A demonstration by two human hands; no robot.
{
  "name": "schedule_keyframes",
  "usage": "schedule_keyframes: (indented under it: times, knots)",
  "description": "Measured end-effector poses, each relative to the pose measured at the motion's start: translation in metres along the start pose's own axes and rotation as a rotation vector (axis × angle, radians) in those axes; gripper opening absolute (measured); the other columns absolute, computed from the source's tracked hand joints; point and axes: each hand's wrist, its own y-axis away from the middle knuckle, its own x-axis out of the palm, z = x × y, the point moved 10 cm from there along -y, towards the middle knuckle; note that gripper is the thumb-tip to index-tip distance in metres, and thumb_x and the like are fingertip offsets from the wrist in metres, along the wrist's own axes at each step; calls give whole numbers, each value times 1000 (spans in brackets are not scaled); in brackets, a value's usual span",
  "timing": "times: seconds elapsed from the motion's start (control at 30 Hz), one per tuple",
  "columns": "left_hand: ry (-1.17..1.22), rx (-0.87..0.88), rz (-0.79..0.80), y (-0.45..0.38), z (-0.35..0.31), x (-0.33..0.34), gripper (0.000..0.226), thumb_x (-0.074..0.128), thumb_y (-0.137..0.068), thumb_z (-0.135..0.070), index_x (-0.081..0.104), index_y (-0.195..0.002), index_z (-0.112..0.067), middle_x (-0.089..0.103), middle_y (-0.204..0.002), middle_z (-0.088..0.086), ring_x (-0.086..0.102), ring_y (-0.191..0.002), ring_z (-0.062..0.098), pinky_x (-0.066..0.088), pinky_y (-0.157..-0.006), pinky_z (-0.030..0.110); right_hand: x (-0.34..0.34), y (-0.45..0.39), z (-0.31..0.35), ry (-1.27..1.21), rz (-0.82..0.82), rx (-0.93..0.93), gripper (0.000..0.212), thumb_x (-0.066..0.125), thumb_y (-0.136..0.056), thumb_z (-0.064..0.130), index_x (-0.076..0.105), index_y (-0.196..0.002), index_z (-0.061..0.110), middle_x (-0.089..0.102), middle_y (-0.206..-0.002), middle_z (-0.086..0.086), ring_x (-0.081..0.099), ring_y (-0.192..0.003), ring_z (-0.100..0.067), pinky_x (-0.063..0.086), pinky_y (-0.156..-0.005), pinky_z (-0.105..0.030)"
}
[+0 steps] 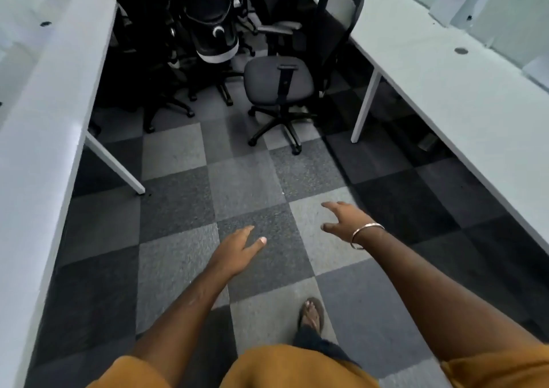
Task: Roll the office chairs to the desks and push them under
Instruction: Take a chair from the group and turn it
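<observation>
A floor (246, 179) of checkered grey and dark carpet tiles runs as an aisle between two long white counters, the left counter (44, 105) and the right counter (445, 84). The nearest office chair (279, 81), grey-seated, stands on the aisle close to the right counter's leg. Beyond that chair, a cluster of black chairs (196, 40) crowds the aisle's far end. Nearer than the chair, left hand (237, 252) and right hand (347, 218) reach forward, fingers spread, holding nothing.

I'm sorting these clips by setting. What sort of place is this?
Most likely an open-plan office: long white desks line both sides, wheeled office chairs are bunched in the aisle, and the floor is checkered carpet tiles.
</observation>
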Motion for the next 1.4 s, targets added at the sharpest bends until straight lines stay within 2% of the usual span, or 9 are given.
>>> schedule_keyframes:
  times: [0.27,0.43,0.7,0.97,1.13,1.27,1.33,1.4]
  knots:
    - [51,35,-33,-162,-107,-46,71,51,-103,-59,39,-159,-19,41,-163,7,39,-149,23,30,-119,34,-116,-158,-26,-17,-46,-73,68,67,-95,42,42,-155,21,49,-153,-11,47,-140,-30,41,-114,-43]
    - [53,21,4,-262,-129,-71,73,48,-102,-63,36,-161,-21,37,-165,7,37,-151,24,32,-120,38,-168,-253,-48,-11,-57,-57,66,66,-96,41,42,-155,22,52,-148,-11,52,-135,-30,44,-111,-44]
    - [50,19,-9,-451,-166,-159,73,48,-102,-64,36,-161,-22,37,-166,6,38,-151,24,35,-119,41,-240,-438,-47,-62,-49,-8,64,68,-96,38,45,-153,20,54,-148,-13,51,-135,-30,43,-111,-41]
    - [92,98,-65,-580,-229,-235,70,51,-102,-60,40,-159,-20,42,-163,3,38,-150,20,33,-119,36,-319,-581,-46,-184,-110,21,68,70,-93,34,45,-154,18,52,-147,-15,50,-136,-32,42,-112,-40]
    - [130,115,-78,-672,-254,-263,68,55,-103,-54,42,-158,-17,44,-162,3,39,-149,18,31,-119,31,-377,-668,-69,-253,-209,53,72,71,-91,30,42,-155,15,52,-144,-17,51,-133,-35,43,-111,-45]
    - [82,116,-42,-742,-276,-283,67,55,-103,-54,44,-157,-17,46,-160,3,41,-148,18,33,-118,32,-432,-716,-107,-341,-371,153,74,74,-90,26,42,-154,8,50,-142,-21,49,-132,-37,39,-114,-41]
    - [53,137,-52,-779,-286,-295,64,56,-103,-53,46,-155,-17,51,-157,4,45,-146,19,36,-117,32,-463,-743,-134,-417,-463,232,71,74,-89,26,46,-148,0,49,-141,-25,47,-133,-39,36,-113,-39]
    - [56,143,-51,-807,-293,-307,62,57,-102,-51,49,-154,-17,53,-154,4,47,-144,19,37,-115,31,-489,-766,-160,-482,-540,302,69,71,-83,33,50,-139,-2,50,-139,-27,47,-133,-41,38,-112,-42]
